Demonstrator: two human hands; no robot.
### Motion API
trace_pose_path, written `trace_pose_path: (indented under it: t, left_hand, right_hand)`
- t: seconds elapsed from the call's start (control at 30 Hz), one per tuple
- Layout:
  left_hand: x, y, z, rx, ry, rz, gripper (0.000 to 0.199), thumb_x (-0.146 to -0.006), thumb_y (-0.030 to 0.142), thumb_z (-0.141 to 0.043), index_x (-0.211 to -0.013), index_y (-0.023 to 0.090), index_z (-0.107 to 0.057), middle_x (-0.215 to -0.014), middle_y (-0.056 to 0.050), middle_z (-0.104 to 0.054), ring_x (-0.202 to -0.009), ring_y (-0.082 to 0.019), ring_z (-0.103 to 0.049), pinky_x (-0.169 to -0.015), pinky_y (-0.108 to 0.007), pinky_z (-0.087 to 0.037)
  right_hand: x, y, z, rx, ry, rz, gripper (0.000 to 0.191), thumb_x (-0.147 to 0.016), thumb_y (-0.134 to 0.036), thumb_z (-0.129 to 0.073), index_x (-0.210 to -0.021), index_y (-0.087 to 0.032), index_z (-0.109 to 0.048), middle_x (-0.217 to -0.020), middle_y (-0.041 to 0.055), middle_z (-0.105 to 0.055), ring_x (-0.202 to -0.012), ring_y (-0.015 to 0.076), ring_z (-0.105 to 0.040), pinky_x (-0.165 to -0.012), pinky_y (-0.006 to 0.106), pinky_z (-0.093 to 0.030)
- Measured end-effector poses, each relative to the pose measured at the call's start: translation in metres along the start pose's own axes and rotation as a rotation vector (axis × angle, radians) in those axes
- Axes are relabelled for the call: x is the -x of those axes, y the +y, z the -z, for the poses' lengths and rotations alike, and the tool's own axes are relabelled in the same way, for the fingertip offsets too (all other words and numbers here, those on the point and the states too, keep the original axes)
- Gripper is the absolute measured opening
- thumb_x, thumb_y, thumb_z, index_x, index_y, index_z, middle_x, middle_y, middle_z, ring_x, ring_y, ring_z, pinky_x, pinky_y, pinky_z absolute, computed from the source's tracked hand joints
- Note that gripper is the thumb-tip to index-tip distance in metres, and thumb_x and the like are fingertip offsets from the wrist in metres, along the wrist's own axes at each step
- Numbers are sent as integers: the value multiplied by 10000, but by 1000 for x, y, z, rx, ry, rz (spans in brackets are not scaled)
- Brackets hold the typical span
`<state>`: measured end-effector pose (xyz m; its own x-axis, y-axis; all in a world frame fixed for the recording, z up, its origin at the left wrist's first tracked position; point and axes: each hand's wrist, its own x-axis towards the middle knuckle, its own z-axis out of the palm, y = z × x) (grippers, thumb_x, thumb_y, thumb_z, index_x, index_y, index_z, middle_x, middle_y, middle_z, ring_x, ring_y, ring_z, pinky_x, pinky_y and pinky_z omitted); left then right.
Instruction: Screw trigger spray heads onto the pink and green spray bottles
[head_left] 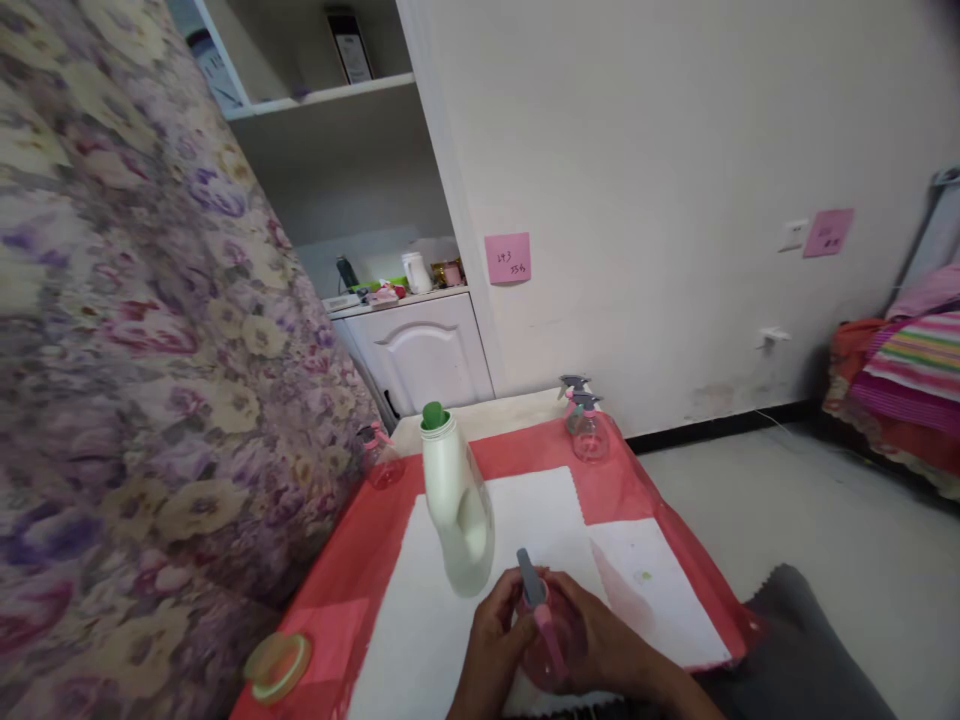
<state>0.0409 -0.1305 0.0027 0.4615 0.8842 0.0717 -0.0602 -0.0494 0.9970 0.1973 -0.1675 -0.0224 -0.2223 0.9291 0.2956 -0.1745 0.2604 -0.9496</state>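
A pink see-through spray bottle (551,650) with a grey spray head and pink trigger is held between both hands at the table's near edge. My left hand (501,625) is closed around its left side near the neck, the thumb beside the trigger. On the other side, my right hand (604,638) wraps the bottle's body. Just beyond my hands a large pale green jug (459,510) stands upright, a green piece (433,415) sitting in its mouth. White paper (405,610) lies beneath them on a red cloth (517,452).
More spray bottles (590,440) stand at the table's back right, and one (382,462) at the back left. A round lidded container (277,665) sits front left. Floral curtain (172,400) hangs close on the left. A shelf unit (427,345) stands behind.
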Motion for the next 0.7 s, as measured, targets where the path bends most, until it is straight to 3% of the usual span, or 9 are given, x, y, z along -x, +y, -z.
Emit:
trace_pose_path:
  t: [0.1,0.17,0.27,0.37,0.53,0.7]
  left_hand:
    - [-3,1,-8,-6,139,-35,360,-604,368,-839,-883,203,-683,-832,-16,-701,-848,-222,-639,-783,-294,-494]
    - [-4,0,-12,2,179,-33,431,-545,345,-868,-905,208,-676,-843,-14,-700,-847,-225,-639,-772,-295,-500]
    - [-1,0,-9,25,109,-18,552,-599,406,-831,-1085,210,-658,-1033,-63,-704,-985,-259,-631,-897,-349,-483]
    - [2,1,-5,3,42,-23,440,-700,451,-753,-1044,188,-675,-1004,-73,-708,-981,-258,-627,-907,-353,-472]
    - [-1,2,-14,-4,184,-53,355,-612,360,-843,-867,197,-659,-810,-3,-677,-822,-202,-627,-750,-272,-485]
    - [2,-1,-8,11,61,-18,527,-693,433,-784,-1153,210,-657,-1096,-82,-706,-1107,-280,-601,-960,-359,-454]
  right_hand:
    - [1,3,4,28,-32,-27,764,-571,-177,-790,-1269,-248,-487,-1255,103,-634,-1185,297,-598,-1047,479,-446]
    - [2,9,5,44,-37,-38,773,-582,-185,-802,-1282,-245,-480,-1250,104,-642,-1169,299,-609,-1035,479,-448]
    - [3,18,5,7,-26,-43,869,-560,-166,-822,-1332,-242,-430,-1303,130,-612,-1171,306,-611,-1032,471,-448]
    - [3,15,5,19,-11,-45,853,-538,-136,-810,-1302,-242,-448,-1338,134,-588,-1208,322,-586,-1047,481,-435]
    - [4,3,9,112,-44,-24,795,-579,-131,-782,-1307,-238,-479,-1323,125,-607,-1265,335,-541,-1063,505,-421]
    - [8,21,14,117,-28,-50,918,-573,-164,-812,-1396,-234,-410,-1452,158,-493,-1361,335,-438,-1124,519,-352]
